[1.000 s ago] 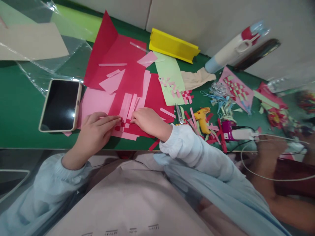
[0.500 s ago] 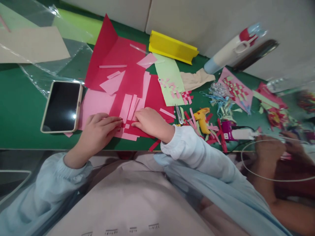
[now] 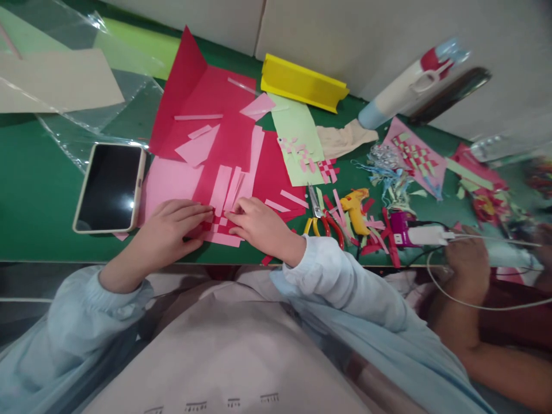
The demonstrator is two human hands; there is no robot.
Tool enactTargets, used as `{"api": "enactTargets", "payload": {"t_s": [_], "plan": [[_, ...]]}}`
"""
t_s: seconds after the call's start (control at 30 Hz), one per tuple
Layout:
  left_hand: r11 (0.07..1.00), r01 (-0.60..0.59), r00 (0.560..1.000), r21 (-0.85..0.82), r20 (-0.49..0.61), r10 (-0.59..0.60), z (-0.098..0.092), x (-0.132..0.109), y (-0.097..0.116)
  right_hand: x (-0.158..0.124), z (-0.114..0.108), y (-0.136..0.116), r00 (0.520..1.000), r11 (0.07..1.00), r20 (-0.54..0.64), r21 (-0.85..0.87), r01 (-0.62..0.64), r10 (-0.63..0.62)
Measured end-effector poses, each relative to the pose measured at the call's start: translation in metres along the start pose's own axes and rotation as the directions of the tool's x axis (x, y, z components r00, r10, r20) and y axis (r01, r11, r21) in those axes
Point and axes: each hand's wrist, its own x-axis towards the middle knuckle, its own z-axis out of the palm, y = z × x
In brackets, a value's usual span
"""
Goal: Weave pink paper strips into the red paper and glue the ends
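A small weave of pink and red paper strips (image 3: 223,222) lies at the front edge of the table, between my hands. My left hand (image 3: 170,227) rests on its left side, fingers stretched flat with the tips on the red paper and the thumb apart below. From the right, my right hand (image 3: 261,227) has its index finger and thumb bent at the weave, on the end of a red strip. The pink strips (image 3: 222,187) fan away from me over a red sheet (image 3: 228,103). What lies beneath my fingers is hidden.
Left of the paper is a phone (image 3: 110,187). Scissors (image 3: 318,213), a yellow glue gun (image 3: 356,210) and paper scraps lie to the right. Behind stand a yellow holder (image 3: 304,83) and a white bottle (image 3: 401,92). A co-worker's hand (image 3: 468,259) is by a white cable at far right.
My right hand has shifted slightly left and toward me, uncovering the scissors' handles and another pink strip. My left hand has moved slightly left. The co-worker's hands have moved.
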Motion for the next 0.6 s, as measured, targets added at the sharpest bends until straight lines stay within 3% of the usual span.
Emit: {"api": "enactTargets", "payload": {"t_s": [0.3,0.6], "plan": [[0.998,-0.048,0.997,0.028,0.064,0.046,-0.003,0.001,0.000,-0.002,0.004,0.000,0.999,1.000,-0.045,0.017,0.001,0.000],[0.975,-0.060,0.998,0.215,0.037,0.054,-0.007,0.015,0.031,-0.003,0.004,-0.002,0.999,1.000,-0.037,0.003,-0.020,0.020]]}}
